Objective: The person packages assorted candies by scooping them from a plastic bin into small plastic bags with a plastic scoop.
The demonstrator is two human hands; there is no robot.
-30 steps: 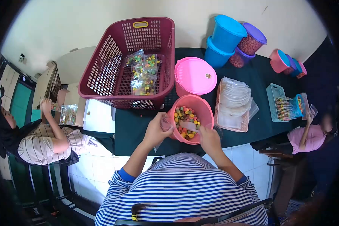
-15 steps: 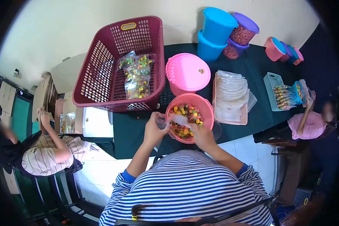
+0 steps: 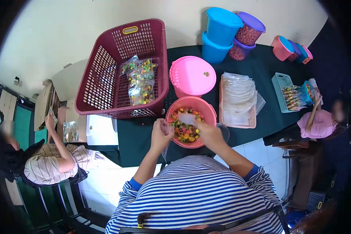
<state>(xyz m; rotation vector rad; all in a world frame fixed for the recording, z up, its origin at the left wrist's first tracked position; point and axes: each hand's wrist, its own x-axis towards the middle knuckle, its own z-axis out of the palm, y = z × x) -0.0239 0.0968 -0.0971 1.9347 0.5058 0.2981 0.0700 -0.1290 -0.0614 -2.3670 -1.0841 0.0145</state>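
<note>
The left hand (image 3: 162, 137) pinches a clear bag (image 3: 166, 128) at the left rim of the tub (image 3: 209, 115); how wide its mouth stands, I cannot tell. The right hand (image 3: 210, 135) grips a scoop (image 3: 186, 118) over the candies (image 3: 191, 137) inside the tub. If the bag sags or the scoop tilts short of it, candies could spill onto the table (image 3: 134, 146) left of the tub. A pressing wrist could tip the tub, or nudge the clear disc (image 3: 227, 133) just right of it.
</note>
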